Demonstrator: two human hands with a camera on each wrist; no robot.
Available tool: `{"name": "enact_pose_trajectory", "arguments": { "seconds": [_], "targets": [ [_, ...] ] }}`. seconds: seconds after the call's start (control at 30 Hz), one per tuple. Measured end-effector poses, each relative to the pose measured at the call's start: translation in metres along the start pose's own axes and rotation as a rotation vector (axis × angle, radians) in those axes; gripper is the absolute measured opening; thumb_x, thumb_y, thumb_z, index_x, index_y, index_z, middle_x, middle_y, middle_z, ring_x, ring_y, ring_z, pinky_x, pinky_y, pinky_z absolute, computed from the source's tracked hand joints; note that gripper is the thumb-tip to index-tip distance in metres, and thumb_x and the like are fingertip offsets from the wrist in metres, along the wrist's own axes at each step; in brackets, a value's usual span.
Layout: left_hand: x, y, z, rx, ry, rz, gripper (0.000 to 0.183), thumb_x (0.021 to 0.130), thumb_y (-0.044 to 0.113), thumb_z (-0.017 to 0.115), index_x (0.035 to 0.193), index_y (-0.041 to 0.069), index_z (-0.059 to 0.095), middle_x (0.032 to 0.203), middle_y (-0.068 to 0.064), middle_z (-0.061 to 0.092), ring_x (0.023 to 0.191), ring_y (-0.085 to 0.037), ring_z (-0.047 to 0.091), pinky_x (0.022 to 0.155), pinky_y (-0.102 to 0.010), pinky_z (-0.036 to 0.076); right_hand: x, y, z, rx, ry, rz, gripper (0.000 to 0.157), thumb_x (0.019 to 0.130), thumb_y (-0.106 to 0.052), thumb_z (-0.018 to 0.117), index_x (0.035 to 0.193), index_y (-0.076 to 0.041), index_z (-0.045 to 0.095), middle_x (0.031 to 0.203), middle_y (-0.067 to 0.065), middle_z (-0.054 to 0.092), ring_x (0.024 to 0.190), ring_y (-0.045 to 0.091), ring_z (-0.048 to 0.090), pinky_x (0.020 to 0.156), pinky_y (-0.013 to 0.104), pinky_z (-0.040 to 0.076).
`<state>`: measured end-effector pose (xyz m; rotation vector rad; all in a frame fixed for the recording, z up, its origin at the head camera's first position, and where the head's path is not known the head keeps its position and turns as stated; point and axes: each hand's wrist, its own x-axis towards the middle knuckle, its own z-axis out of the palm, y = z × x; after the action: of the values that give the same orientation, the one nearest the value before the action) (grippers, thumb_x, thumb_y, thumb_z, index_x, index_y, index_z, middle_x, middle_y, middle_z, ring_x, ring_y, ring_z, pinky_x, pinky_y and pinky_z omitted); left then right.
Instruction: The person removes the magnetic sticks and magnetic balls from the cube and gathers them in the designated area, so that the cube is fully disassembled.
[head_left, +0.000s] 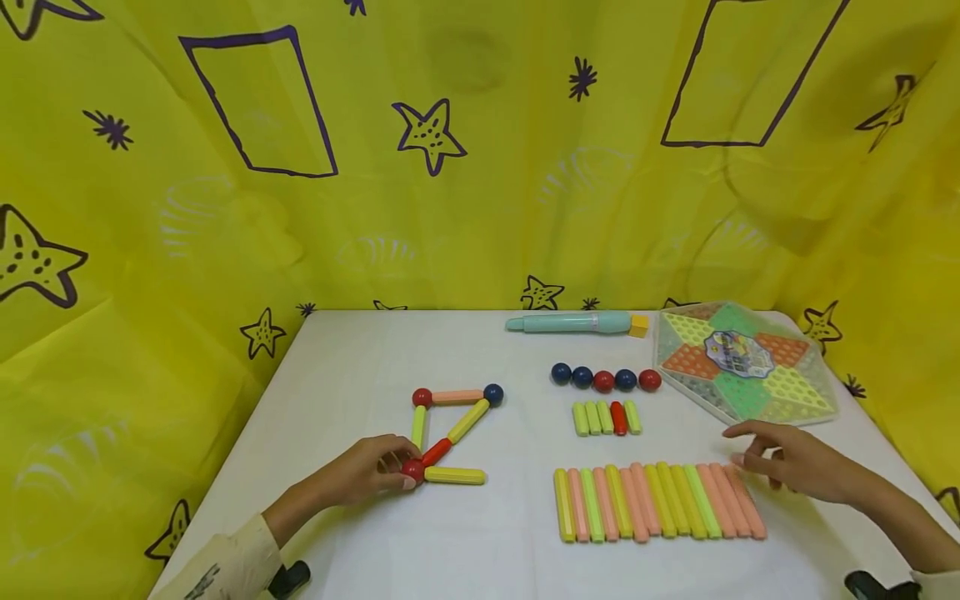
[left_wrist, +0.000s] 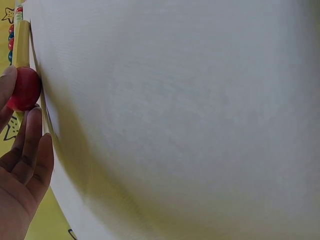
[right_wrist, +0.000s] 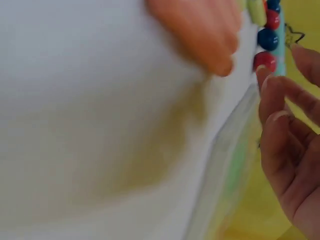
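Note:
My left hand [head_left: 375,471] pinches a red ball [left_wrist: 26,89] between thumb and fingers, low at the table's left side. From that ball run a light green stick [head_left: 418,427], a short red stick [head_left: 437,452] and a yellow stick [head_left: 455,476]. Another yellow stick [head_left: 468,422] continues from the red one to a blue ball [head_left: 493,394]. A pink stick [head_left: 457,397] links the blue ball with a second red ball [head_left: 422,397], atop the green stick. My right hand [head_left: 795,458], fingers loosely bent and holding nothing, hovers by the right end of a row of long sticks [head_left: 660,502].
Beyond the long row lie several short sticks [head_left: 606,418] and a line of red and blue balls [head_left: 603,381]. A star-patterned game board [head_left: 750,358] sits at back right. A teal pen-shaped object [head_left: 573,322] lies at the back, a yellow cube [head_left: 638,326] at its end.

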<state>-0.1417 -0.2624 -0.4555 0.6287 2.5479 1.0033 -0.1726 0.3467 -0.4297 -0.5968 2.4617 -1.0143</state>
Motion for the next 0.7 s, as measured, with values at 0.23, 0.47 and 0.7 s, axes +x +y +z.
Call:
{"name": "enact_pose_trajectory", "arguments": {
  "seconds": [0.23, 0.47, 0.7],
  "targets": [
    [0.001, 0.000, -0.001, 0.000, -0.006, -0.011, 0.032, 0.089, 0.031, 0.077, 0.116, 0.017, 0.066, 0.101, 0.008, 0.064, 0.090, -0.009, 0.059, 0.080, -0.024, 0.051, 0.064, -0.067, 0.006, -0.050, 0.066, -0.119, 0.033, 0.101, -0.016, 0.061, 0.128, 0.003, 0.059, 0.098, 0.010, 0.065, 0.065, 0.015, 0.061, 0.059, 0.031, 0.054],
    [0.003, 0.000, -0.002, -0.005, -0.016, -0.020, 0.033, 0.090, 0.030, 0.076, 0.117, 0.015, 0.066, 0.102, 0.008, 0.064, 0.092, -0.009, 0.059, 0.081, -0.024, 0.051, 0.151, -0.125, 0.042, -0.077, 0.033, -0.289, 0.020, 0.097, -0.020, 0.068, 0.115, -0.010, 0.069, 0.098, 0.001, 0.067, 0.073, 0.011, 0.057, 0.065, 0.025, 0.050],
    [0.002, 0.002, -0.003, -0.014, -0.018, -0.024, 0.032, 0.089, 0.028, 0.077, 0.117, 0.015, 0.066, 0.101, 0.007, 0.064, 0.091, -0.009, 0.059, 0.081, -0.023, 0.051, 0.222, -0.155, 0.069, -0.119, -0.107, -0.313, 0.034, 0.093, -0.020, 0.072, 0.121, -0.001, 0.067, 0.108, 0.013, 0.070, 0.079, 0.015, 0.063, 0.073, 0.027, 0.052]
  ]
}}
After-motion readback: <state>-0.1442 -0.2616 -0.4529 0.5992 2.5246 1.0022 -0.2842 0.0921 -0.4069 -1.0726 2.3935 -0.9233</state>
